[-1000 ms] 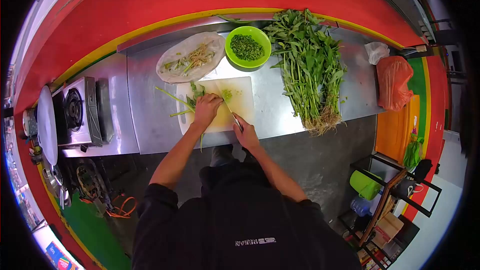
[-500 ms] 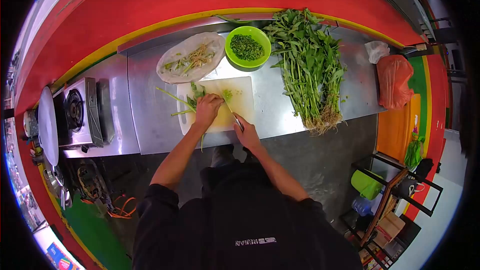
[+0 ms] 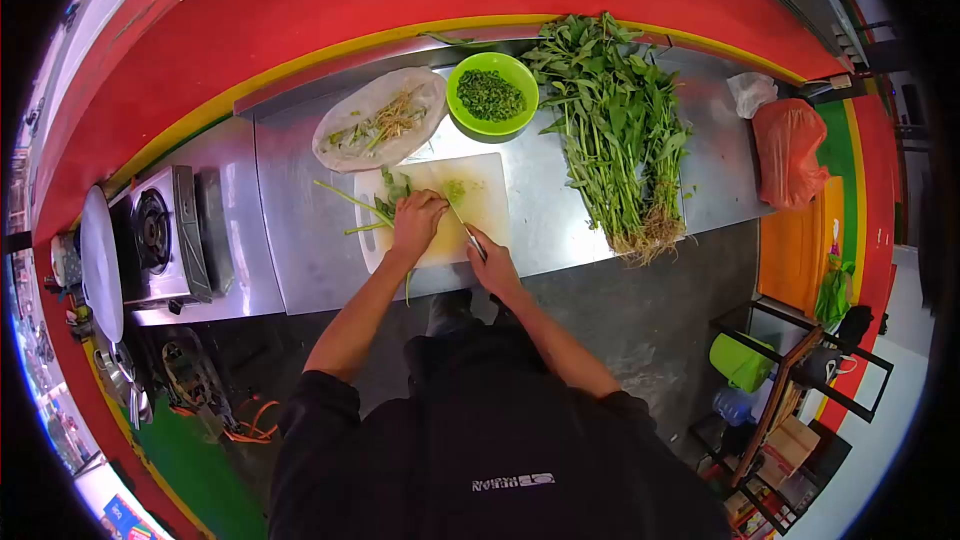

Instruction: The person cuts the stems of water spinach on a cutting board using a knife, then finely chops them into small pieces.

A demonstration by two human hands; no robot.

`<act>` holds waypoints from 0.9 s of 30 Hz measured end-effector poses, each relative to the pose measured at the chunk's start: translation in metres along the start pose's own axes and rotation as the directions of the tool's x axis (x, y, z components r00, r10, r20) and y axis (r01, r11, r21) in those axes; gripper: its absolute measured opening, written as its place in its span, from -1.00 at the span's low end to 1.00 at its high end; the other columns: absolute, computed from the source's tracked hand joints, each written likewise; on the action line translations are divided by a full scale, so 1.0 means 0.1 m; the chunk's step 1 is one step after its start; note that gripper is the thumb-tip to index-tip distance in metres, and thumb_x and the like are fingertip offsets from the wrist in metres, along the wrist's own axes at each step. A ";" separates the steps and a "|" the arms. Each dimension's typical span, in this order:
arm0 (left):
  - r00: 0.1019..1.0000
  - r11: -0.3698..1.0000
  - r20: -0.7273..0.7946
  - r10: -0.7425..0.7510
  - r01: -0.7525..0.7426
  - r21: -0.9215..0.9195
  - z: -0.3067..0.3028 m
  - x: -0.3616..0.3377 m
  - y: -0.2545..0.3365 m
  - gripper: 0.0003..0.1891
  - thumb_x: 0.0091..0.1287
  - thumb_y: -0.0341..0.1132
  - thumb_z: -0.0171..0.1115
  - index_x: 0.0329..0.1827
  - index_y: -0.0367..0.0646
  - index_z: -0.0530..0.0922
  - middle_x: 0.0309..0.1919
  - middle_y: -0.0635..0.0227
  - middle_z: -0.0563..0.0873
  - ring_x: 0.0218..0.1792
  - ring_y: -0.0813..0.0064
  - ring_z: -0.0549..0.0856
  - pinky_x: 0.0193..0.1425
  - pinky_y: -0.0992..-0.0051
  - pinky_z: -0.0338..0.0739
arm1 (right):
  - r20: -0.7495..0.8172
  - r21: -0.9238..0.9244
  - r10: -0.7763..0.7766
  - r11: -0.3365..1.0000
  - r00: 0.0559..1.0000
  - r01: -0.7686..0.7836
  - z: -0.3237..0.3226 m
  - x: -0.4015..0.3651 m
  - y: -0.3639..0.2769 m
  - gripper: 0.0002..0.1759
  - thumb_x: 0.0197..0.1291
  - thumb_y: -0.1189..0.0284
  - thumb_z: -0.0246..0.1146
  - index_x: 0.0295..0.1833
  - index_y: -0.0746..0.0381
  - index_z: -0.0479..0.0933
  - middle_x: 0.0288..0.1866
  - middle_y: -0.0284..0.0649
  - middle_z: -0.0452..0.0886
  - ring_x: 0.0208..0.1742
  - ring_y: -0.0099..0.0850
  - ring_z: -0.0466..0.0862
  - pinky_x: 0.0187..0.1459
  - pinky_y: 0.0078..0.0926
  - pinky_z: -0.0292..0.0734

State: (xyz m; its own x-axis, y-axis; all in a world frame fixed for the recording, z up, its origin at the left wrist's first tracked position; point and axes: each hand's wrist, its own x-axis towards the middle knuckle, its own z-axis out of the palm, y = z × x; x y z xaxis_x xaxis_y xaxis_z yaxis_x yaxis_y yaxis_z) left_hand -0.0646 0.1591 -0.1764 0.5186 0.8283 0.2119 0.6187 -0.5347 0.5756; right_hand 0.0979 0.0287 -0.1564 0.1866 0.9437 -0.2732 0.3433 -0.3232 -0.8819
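Note:
My left hand (image 3: pixel 418 222) is closed on green stalks (image 3: pixel 384 208) lying across the white cutting board (image 3: pixel 490 230). Leaves and stems stick out to its left. In my right hand (image 3: pixel 494 262) is a knife (image 3: pixel 470 234), its blade angled up and left, close by my left fingertips. Small chopped green bits (image 3: pixel 456 188) lie on the board beyond the blade. Behind the board stands a green bowl (image 3: pixel 533 92) of chopped greens, and to its left a plastic bag (image 3: pixel 335 145) with roots and stem scraps.
Large bundles of leafy greens with roots (image 3: pixel 625 140) lie right of the board on the steel counter (image 3: pixel 300 240). Farther right are a red plastic bag (image 3: pixel 788 155) and a clear one (image 3: pixel 752 92). A gas stove (image 3: pixel 155 230) stands at the left.
The whole view has shifted and tilted slightly. Both hands keep about the same place on the board, with no clear movement of the knife or stalks.

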 end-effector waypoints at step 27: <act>1.000 1.000 0.017 0.009 -0.009 0.007 -0.01 0.02 -0.01 -0.88 0.35 -0.31 0.40 -0.12 -0.06 0.79 -0.20 0.42 0.77 -0.09 0.33 0.71 0.06 0.27 0.43 | 0.024 -0.004 0.042 0.999 0.999 -0.042 -0.01 -0.03 0.03 -0.49 0.49 0.33 0.23 0.47 0.24 0.49 -0.02 0.22 0.74 -0.03 -0.09 0.81 0.08 -0.23 0.63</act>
State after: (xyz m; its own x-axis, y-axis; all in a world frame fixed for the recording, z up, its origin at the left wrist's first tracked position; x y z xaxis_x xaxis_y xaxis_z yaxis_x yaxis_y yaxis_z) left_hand -0.0650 0.1614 -0.1758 0.5338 0.8208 0.2035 0.6180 -0.5429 0.5686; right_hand 0.0989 0.0246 -0.1580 0.1790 0.9307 -0.3190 0.3387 -0.3627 -0.8682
